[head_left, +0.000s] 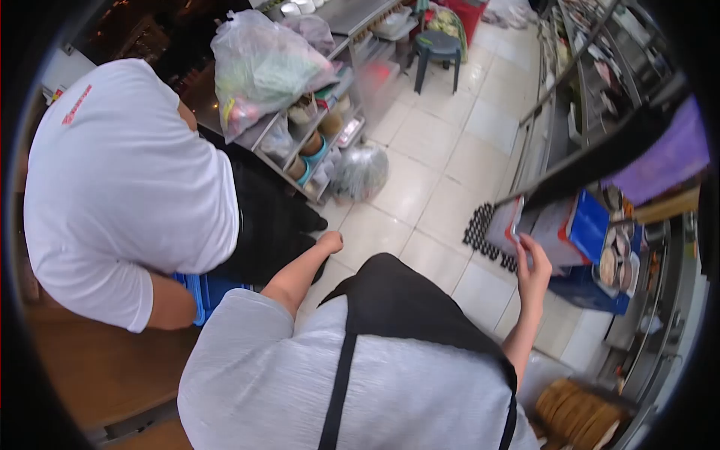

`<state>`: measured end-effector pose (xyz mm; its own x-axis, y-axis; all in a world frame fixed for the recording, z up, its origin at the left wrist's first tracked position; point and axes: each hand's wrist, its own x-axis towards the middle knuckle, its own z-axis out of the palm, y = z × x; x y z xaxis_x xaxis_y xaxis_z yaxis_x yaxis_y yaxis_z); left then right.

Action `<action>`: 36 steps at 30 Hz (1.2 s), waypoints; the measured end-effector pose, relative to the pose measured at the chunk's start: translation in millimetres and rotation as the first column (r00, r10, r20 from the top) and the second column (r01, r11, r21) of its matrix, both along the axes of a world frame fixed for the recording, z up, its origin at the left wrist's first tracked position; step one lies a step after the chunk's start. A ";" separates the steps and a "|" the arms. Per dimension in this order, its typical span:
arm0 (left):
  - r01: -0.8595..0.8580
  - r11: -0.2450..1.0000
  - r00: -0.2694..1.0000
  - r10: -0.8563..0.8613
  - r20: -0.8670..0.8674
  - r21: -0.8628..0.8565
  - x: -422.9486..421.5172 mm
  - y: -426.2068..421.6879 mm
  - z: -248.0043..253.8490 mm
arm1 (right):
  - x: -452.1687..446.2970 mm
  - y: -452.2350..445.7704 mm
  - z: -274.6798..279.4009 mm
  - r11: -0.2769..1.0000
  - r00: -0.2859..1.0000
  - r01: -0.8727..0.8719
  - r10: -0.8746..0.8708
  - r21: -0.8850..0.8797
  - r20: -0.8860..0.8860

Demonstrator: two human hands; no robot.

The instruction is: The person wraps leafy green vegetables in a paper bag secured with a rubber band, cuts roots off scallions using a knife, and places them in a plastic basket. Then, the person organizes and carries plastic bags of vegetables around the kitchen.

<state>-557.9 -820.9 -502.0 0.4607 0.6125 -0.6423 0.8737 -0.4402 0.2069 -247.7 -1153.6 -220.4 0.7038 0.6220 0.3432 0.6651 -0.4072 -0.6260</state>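
Note:
My left hand (330,241) is held out over the tiled floor with its fingers curled into a loose fist, and no object shows in it. It is nearest to the dark trousers of a co-worker. My right hand (533,264) is raised on the other side, with thumb and forefinger a little apart. Its fingertips overlap the edge of a pale metal tin (504,223) with red trim; whether they touch it I cannot tell. Beside that tin stands another tin with a blue face (588,229). My grey shirt and black apron (420,307) fill the lower middle.
A co-worker in a white shirt (127,180) stands close on the left. Ahead is a shelf rack (322,142) under a large plastic bag of greens (270,71). A clear bag (360,172) and a stool (437,45) stand on the floor. Steel counters run along the right.

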 end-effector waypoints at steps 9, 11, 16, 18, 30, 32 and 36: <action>-0.051 0.992 0.860 -0.017 0.510 0.119 222.5 152.6 92.2 | 167.0 22.7 -43.6 0.969 0.979 0.200 -0.202 -0.146 0.004; -0.109 0.985 0.801 0.007 0.598 0.134 255.6 175.1 99.2 | 208.2 57.2 -32.7 0.966 0.978 0.210 -0.211 -0.149 0.011; -0.316 0.940 0.758 0.172 0.629 0.124 276.9 241.8 128.2 | 305.1 187.3 -8.4 0.994 0.999 0.034 -0.031 -0.101 0.029; -0.410 0.903 0.679 0.210 0.704 0.126 273.5 264.7 143.3 | 323.5 250.6 -5.2 0.985 0.987 -0.136 0.144 -0.110 0.067; -0.814 0.578 0.263 0.271 0.926 0.062 288.6 447.5 218.8 | 327.9 529.9 -16.6 0.634 0.633 -0.769 0.773 -0.077 0.045; -0.876 0.439 0.314 0.204 0.927 0.200 292.8 497.6 224.5 | 345.9 550.9 -24.2 0.620 0.625 -0.778 0.781 -0.104 -0.016; -0.893 0.299 0.415 0.254 0.873 0.338 301.4 578.0 256.0 | 386.8 588.6 -39.1 0.675 0.689 -0.723 0.719 -0.147 -0.090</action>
<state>-256.5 -242.9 -246.1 -0.2430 0.8908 0.3840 0.7197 -0.0998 0.6870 139.1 -565.0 -259.5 0.0199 0.9828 0.1836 0.7812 0.0993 -0.6164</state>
